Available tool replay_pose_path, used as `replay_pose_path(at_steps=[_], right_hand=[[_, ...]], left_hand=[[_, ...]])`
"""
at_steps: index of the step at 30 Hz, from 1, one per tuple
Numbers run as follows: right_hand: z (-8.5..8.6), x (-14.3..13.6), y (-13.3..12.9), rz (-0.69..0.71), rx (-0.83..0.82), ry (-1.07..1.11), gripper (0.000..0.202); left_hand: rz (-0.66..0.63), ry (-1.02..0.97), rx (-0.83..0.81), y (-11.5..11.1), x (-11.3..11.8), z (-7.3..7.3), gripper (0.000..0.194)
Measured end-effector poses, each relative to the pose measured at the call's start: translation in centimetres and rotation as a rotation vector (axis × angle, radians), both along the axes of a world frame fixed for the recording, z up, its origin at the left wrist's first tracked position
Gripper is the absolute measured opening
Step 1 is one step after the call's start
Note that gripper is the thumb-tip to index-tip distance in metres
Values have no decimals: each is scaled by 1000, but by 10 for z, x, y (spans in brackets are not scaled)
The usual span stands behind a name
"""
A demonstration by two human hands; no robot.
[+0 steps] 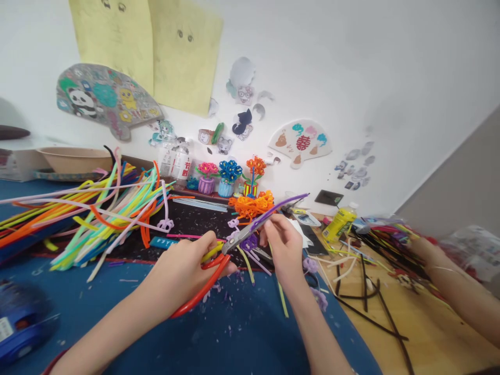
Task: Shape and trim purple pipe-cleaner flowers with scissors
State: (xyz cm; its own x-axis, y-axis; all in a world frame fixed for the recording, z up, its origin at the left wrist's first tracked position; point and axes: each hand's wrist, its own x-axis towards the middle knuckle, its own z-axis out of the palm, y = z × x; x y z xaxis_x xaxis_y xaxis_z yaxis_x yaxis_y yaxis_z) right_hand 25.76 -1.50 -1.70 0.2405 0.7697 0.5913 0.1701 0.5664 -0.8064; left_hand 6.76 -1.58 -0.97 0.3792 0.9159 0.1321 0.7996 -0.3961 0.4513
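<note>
My left hand [191, 263] is closed around the handles of a pair of scissors [199, 299], red with a yellow part near the grip. The metal blades point up and to the right, alongside a purple pipe cleaner [292, 202]. Fingers of my right hand [285, 247] pinch near the pipe cleaner and blade; whether the blades touch it I cannot tell. Beneath the hands lie a dark purple looped piece [249, 242] and several cut yellow-green and lilac stems [247, 265]. A lilac pipe-cleaner flower [165, 225] rests on the dark mat.
Colourful pipe cleaners [117, 213] are heaped at left, near a blue tape dispenser [19, 323]. Small pipe-cleaner flower pots [226, 187] and an orange bundle [253, 204] stand behind. At right are a yellow bottle [340, 223], black strips [385, 307] and another person's arm [453, 276].
</note>
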Motion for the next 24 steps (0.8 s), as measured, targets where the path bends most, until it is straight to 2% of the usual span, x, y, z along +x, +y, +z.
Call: replay_pose_path(at_steps=[13,24], right_hand=[[-3,12,7,-83,72,139,16],[-2,14,8,-79,66,211,16]], left_hand=[[-18,55,-23,-1,-1,3,35],[-15,72,-16,-1,-1,1,34]])
